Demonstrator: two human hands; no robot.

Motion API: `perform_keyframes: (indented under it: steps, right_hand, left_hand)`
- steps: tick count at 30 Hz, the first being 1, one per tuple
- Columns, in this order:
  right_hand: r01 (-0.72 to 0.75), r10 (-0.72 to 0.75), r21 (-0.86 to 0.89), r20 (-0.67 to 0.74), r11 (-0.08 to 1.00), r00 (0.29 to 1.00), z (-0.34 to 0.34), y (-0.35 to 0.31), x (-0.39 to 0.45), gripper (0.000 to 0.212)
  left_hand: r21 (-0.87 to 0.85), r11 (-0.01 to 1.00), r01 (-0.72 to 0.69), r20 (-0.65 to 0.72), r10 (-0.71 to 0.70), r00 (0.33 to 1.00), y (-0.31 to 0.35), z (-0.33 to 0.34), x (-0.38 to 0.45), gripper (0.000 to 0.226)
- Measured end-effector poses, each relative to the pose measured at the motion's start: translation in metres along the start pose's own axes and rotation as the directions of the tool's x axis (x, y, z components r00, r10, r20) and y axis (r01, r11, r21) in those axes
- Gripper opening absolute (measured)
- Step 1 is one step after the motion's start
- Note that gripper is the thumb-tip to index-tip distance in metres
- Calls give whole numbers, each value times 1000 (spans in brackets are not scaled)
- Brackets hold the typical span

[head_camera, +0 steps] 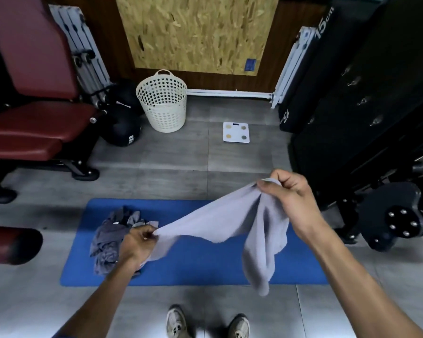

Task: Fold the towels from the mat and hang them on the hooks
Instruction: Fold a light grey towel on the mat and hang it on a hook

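Towel work is only beginning here. A pale lilac-grey terry towel is hanging stretched in the air above the blue foam exercise mat, one long end drooping down toward the mat's near edge. The right hand is pinching a gathered corner up high, thumb and fingers curled round the cloth; the left hand is gripping the opposite edge lower down, fingers closed on it just beside the pile. That pile — a crumpled heap of darker grey towels — is lying on the left part of the mat, unfolded.

Judging from this, no fold is showing in the held towel, nothing is hanging anywhere, and the heap is waiting, so nearly the whole task is left. A row of small metal hooks is showing on the dark panel at the right, all bare as far as can be seen.

Further out, a cream perforated plastic laundry basket is standing near the wall, with a white bathroom scale on the grey floor tiles to its right. A dark red padded gym bench is filling the left side.

Readable writing is scarce: "75cm" in white on the tall black padded block leaning at the right. A smaller number low on that block and the marks on the black ball by the basket are too blurred to read.
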State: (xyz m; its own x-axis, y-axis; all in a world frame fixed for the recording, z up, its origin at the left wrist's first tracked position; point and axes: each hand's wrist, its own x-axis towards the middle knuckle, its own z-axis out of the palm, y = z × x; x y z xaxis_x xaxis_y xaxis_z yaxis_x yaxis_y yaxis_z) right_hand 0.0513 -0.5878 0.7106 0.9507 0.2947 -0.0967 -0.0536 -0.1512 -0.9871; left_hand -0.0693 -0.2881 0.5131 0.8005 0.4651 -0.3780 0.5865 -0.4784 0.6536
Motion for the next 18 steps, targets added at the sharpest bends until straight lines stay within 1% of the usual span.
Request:
perform_keyframes:
  steps: [2, 4, 6, 8, 9, 10, 12, 13, 16, 17, 18]
  right_hand:
    - [-1, 4, -94, 30, 996, 1000, 0, 5, -3, 40]
    - [-16, 26, -117, 86, 993, 996, 1, 8, -9, 32]
    - [-11, 31, -130, 153, 991, 988, 5, 9, -15, 25]
    - [23, 10, -164, 199, 986, 980, 10, 7, -21, 23]
    - [43, -4, -177, 218, 983, 976, 14, 5, -23, 24]
    - [59, -16, -179, 234, 982, 972, 16, 2, -25, 24]
    - [92, -45, -186, 245, 978, 968, 19, -5, -27, 22]
    - [107, -59, -201, 233, 974, 971, 19, -8, -27, 20]
    - [130, -83, -300, 164, 945, 983, 11, -7, -23, 20]
    - [120, -70, -342, 156, 932, 985, 6, -4, -22, 22]
    - [102, -46, -391, 151, 915, 987, 0, 2, -20, 24]
  left_hand:
    - [54, 998, -21, 12, 20, 1000, 3, -6, 0, 37]
    - [-7, 991, -136, 47, 136, 990, 20, -5, -1, 48]
    - [-115, 947, -299, 128, 312, 941, 51, 1, -10, 55]
    - [-214, 899, -383, 239, 428, 871, 79, 12, -25, 51]
    - [-245, 882, -403, 260, 460, 849, 90, 17, -30, 47]
    - [-282, 870, -404, 253, 473, 844, 98, 22, -33, 42]
    - [-404, 847, -344, 219, 455, 863, 106, 27, -33, 25]
    - [-445, 840, -310, 205, 432, 878, 109, 27, -30, 21]
    - [-496, 847, -191, 210, 330, 920, 114, 17, -21, 19]
    - [-506, 843, -181, 207, 323, 923, 114, 12, -18, 18]
    - [-498, 840, -216, 191, 349, 918, 111, 6, -12, 18]
